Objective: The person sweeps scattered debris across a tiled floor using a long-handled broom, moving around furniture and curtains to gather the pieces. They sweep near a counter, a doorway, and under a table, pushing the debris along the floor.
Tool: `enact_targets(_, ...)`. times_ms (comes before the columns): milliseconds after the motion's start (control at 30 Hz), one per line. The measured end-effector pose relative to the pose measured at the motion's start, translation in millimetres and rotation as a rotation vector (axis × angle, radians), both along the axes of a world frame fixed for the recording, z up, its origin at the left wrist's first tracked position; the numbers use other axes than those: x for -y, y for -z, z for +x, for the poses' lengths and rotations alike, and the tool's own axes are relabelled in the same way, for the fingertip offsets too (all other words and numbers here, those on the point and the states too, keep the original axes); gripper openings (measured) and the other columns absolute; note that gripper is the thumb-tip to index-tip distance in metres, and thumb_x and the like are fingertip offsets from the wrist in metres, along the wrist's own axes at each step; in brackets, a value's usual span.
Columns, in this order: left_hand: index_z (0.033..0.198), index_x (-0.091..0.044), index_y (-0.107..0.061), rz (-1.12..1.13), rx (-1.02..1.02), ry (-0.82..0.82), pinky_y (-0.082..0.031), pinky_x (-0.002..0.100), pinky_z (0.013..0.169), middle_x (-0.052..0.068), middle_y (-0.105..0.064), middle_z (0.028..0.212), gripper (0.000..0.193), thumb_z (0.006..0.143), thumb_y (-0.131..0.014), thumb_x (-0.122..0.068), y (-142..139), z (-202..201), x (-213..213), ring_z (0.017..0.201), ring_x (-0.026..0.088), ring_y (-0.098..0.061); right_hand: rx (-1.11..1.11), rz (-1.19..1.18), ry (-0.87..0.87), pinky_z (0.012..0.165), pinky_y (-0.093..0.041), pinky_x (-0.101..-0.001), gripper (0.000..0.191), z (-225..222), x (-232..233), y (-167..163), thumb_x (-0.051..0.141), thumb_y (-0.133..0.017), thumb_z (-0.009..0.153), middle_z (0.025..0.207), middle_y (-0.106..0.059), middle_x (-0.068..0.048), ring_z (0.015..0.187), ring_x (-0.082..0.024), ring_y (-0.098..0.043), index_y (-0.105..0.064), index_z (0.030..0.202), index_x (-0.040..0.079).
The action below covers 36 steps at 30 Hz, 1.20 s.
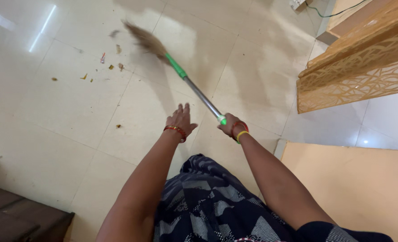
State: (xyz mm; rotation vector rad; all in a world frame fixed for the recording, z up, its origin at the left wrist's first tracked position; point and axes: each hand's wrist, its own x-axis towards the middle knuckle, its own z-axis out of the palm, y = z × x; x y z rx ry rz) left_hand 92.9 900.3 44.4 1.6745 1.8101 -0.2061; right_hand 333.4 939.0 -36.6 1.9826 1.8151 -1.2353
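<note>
Tiled floor; broom extends forward-left from right hand.

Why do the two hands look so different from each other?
The right hand is closed around the end of the broom; the left hand is open, fingers spread, holding nothing. The right wrist has red and yellow bangles; the left has only red. Both reach out over the tiled floor.

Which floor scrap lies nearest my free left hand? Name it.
The lone brown scrap, just left of the left hand; the other debris clusters farther away by the broom bristles.
</note>
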Motion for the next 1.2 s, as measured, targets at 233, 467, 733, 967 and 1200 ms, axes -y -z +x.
enact_targets(233, 0.163, -0.008, -0.008, -0.047, 0.066, 0.04, -0.043, 0.053, 0.111, 0.017, -0.022, 0.167, 0.106, 0.091, -0.068, -0.059, -6, 30, -31, 0.148, 0.032, -0.037, 0.101, 0.182, 0.239, 0.092, -0.054, -0.0518, 0.053, 124, 97, 25, 0.034, -0.073, 0.087, 0.111, -0.072, -0.026, 0.107, -0.047, -0.067, -0.053, 0.131, 0.012)
enact_targets(467, 0.163, -0.007, -0.01, -0.075, 0.029, 0.141, -0.043, 0.052, 0.112, 0.019, -0.02, 0.168, 0.108, 0.091, -0.066, -0.064, 10, 22, -63, 0.148, 0.034, -0.037, 0.372, 0.187, 0.425, 0.088, -0.057, -0.0508, 0.057, 208, 133, 13, 0.039, -0.078, 0.083, 0.105, -0.073, -0.026, 0.099, -0.044, -0.07, -0.06, 0.127, 0.008)
enact_targets(733, 0.163, -0.007, -0.01, -0.068, 0.031, 0.174, -0.044, 0.052, 0.111, 0.02, -0.02, 0.167, 0.108, 0.09, -0.066, -0.063, 11, -4, -123, 0.147, 0.035, -0.038, 0.277, -0.05, 0.451, 0.065, -0.063, -0.0403, 0.052, 168, 22, 17, 0.039, -0.082, 0.084, 0.084, -0.078, -0.02, 0.061, -0.028, -0.075, -0.071, 0.107, -0.007)
enact_targets(967, 0.162, -0.008, -0.011, -0.1, 0.003, 0.121, -0.044, 0.052, 0.11, 0.019, -0.02, 0.168, 0.107, 0.089, -0.069, -0.061, 22, -39, -146, 0.147, 0.034, -0.038, 0.207, 0.022, 0.24, 0.092, -0.056, -0.0465, 0.063, 12, -29, 50, 0.031, -0.082, 0.08, 0.116, -0.069, -0.027, 0.103, -0.04, -0.068, -0.057, 0.13, 0.003)
enact_targets(1200, 0.163, -0.007, -0.008, -0.018, -0.043, 0.148, -0.045, 0.051, 0.109, 0.019, -0.017, 0.169, 0.095, 0.09, -0.068, -0.02, 31, -55, -173, 0.148, 0.033, -0.037, -0.117, -0.257, 0.188, 0.078, -0.061, -0.053, 0.051, -102, -118, -30, 0.032, -0.072, 0.086, 0.102, -0.074, -0.024, 0.088, -0.041, -0.074, -0.06, 0.127, 0.003)
